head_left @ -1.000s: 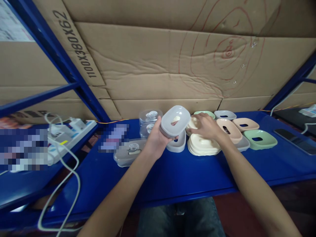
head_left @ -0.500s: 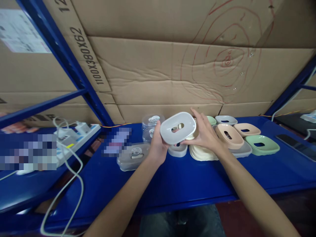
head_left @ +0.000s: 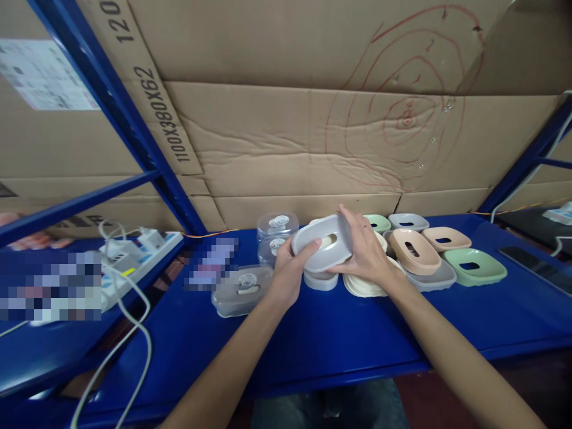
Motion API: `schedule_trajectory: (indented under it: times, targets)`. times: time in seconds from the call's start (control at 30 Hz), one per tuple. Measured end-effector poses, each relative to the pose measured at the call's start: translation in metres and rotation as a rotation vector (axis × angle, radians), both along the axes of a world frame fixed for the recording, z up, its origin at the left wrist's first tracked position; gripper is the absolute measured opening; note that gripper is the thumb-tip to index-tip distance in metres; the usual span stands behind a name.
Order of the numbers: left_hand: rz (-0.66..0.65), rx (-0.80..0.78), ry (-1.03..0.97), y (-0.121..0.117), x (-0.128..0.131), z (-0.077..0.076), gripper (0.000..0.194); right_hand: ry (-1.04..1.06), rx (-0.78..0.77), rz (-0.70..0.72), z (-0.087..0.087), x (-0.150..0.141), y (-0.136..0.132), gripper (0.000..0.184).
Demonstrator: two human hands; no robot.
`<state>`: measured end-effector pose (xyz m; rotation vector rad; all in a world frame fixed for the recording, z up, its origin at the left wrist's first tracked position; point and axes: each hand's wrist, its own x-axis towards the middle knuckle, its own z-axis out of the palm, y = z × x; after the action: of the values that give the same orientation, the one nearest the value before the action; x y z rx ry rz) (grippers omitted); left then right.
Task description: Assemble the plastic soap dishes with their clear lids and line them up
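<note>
Both my hands hold one grey oval tray with a slot in its middle [head_left: 322,245], lifted over the blue shelf [head_left: 313,328]. My left hand [head_left: 286,271] grips its left end with the thumb on top. My right hand [head_left: 364,250] wraps its right end, fingers closed round the rim. A cream piece shows through the slot. Under the tray lies another grey tray [head_left: 320,280], and beside it a stack of cream trays [head_left: 364,286].
To the right lie peach [head_left: 413,250], grey [head_left: 406,221] and green trays [head_left: 473,266]. Clear lidded containers [head_left: 277,226] and a grey lidded box [head_left: 239,290] sit at the left. A power strip with cables [head_left: 129,253] lies far left. A phone [head_left: 536,268] is far right. Cardboard backs the shelf.
My right hand left the cream stack and came up to grip the grey tray's right end. The tray tipped flatter and sank a little toward the shelf.
</note>
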<state>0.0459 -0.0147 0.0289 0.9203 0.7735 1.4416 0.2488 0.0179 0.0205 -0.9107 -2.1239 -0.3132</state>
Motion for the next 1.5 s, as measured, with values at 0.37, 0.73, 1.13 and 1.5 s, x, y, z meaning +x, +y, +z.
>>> schedule_trajectory:
  times: [0.37, 0.73, 1.13, 1.5]
  targets:
    - [-0.063, -0.090, -0.054, 0.003, -0.002, -0.002, 0.061, -0.017, 0.024, 0.099, 0.012, -0.001, -0.007, 0.143]
    - [0.020, 0.065, 0.028, 0.006, -0.002, -0.010, 0.051, 0.636, -0.523, 0.126, 0.012, 0.004, 0.004, 0.056]
    - [0.035, 0.098, 0.079, 0.008, -0.003, -0.010, 0.045, 0.701, -0.558, 0.253, 0.016, -0.004, 0.001, 0.053]
    - [-0.026, 0.102, 0.063, 0.005, -0.003, -0.007, 0.043, 1.057, -0.954, 0.385, 0.020, -0.010, -0.004, 0.047]
